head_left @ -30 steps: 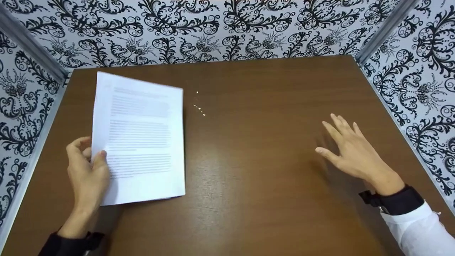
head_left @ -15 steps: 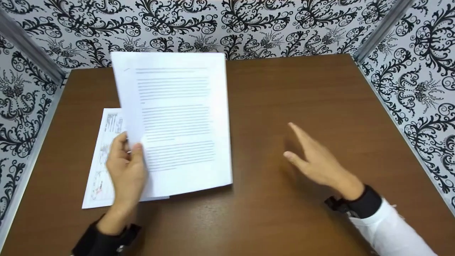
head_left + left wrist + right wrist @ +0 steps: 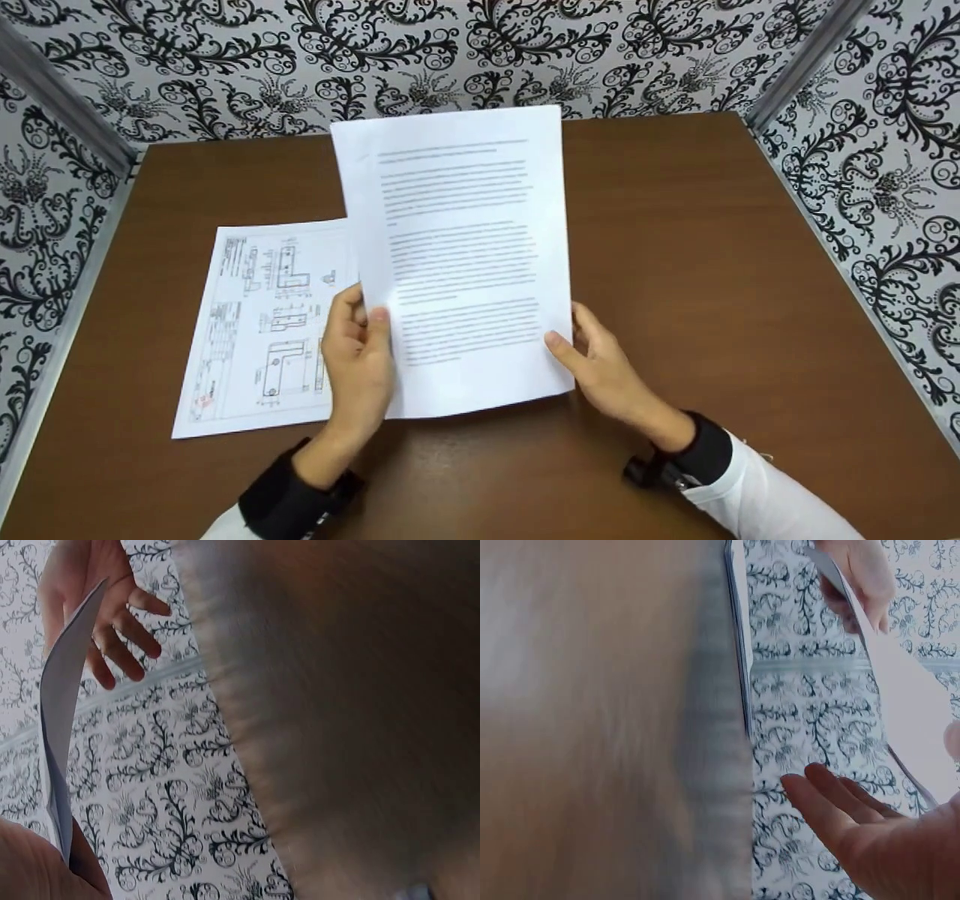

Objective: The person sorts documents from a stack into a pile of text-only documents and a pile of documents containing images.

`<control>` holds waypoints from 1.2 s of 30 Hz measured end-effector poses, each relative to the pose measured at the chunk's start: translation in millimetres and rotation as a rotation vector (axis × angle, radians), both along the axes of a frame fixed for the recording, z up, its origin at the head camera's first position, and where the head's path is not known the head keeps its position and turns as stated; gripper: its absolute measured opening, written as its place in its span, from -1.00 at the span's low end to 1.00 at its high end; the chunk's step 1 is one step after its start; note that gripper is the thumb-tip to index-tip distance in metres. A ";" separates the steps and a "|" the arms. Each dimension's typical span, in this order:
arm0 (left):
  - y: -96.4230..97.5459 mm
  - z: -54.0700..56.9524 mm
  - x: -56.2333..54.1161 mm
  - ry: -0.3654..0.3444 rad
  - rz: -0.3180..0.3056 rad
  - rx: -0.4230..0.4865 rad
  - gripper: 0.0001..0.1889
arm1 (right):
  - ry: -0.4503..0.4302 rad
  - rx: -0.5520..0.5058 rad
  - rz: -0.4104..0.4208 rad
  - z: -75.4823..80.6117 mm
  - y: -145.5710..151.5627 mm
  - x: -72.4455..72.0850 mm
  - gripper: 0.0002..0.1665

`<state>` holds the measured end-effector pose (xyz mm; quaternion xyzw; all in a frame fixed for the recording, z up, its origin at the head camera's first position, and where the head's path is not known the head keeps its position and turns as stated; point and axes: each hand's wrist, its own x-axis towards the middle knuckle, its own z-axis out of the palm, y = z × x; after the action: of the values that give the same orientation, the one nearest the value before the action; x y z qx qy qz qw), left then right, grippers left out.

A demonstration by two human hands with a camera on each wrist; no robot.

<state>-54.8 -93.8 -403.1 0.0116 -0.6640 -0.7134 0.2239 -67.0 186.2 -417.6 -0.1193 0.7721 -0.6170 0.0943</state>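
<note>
Printed text lines cover the white paper document (image 3: 465,262), raised over the table in the head view. At its lower left edge, my left hand (image 3: 358,364) grips it, thumb on the front and fingers behind. The right hand (image 3: 607,367) is at the lower right edge, its thumb over the front. In the right wrist view, the right hand's fingers (image 3: 832,814) stretch out behind the paper (image 3: 911,697), with a gap between. How many sheets are held cannot be told. A technical drawing (image 3: 255,330) lies on the table, its right part hidden by the document and left hand.
The brown wooden table (image 3: 712,262) reaches to patterned black-and-white walls (image 3: 420,60) at the back and both sides. A grey metal corner post (image 3: 810,64) stands at the back right. Black wrist straps (image 3: 694,450) are on both wrists.
My left hand has lifted the document and carried it right, uncovering the drawing beneath. The right hand has come left from the table's right side to the document's right edge.
</note>
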 end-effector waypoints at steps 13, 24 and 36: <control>8.0 -4.7 7.0 0.027 -0.167 -0.053 -0.65 | 0.272 -0.114 -0.255 -12.0 -5.6 0.2 -0.68; -35.5 -15.5 6.4 0.180 -0.089 -0.598 -0.42 | 0.620 0.020 -0.518 -5.9 39.5 -23.0 -0.78; -105.6 -25.1 -4.2 -0.016 0.114 -1.068 -0.07 | 0.467 0.133 -0.718 12.9 111.1 -41.3 -0.73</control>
<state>-59.0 -199.4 -428.2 -0.0624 -0.9344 -0.2631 0.2318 -108.3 297.3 -404.8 0.0270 0.8034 -0.5159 -0.2960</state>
